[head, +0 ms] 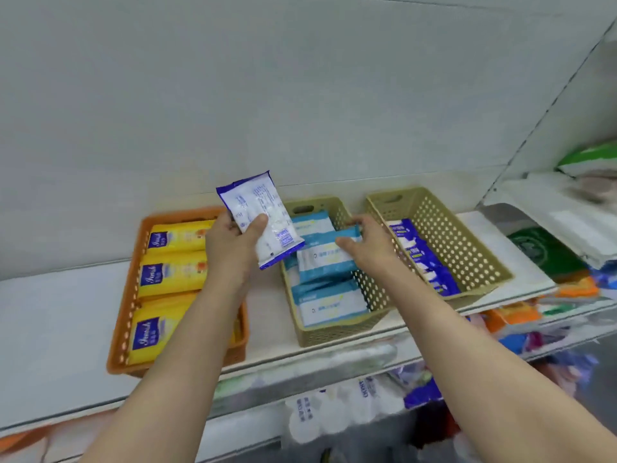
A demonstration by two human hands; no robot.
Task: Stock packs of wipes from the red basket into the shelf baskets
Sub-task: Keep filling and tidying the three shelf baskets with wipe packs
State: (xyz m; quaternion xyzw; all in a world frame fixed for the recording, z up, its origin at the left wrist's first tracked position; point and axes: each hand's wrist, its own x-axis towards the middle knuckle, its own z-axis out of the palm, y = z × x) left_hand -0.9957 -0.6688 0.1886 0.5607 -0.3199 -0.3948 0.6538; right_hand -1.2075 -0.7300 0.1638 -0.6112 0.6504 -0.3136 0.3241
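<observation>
Two hands at the shelf point(60, 315), a pack in each.

We note the left hand point(230, 242) raised above the gap between the orange basket point(133, 279) and the middle beige basket point(334, 332), fingers clenched on a blue-and-white pack of wipes point(263, 215) held tilted, clear of both. The right hand point(367, 243) reaches into the middle beige basket, fingers gripping a light-blue pack point(329, 259) lying atop others there. Yellow packs point(173, 272) fill the orange basket; dark-blue packs point(424, 259) lie in the right beige basket point(467, 255).
</observation>
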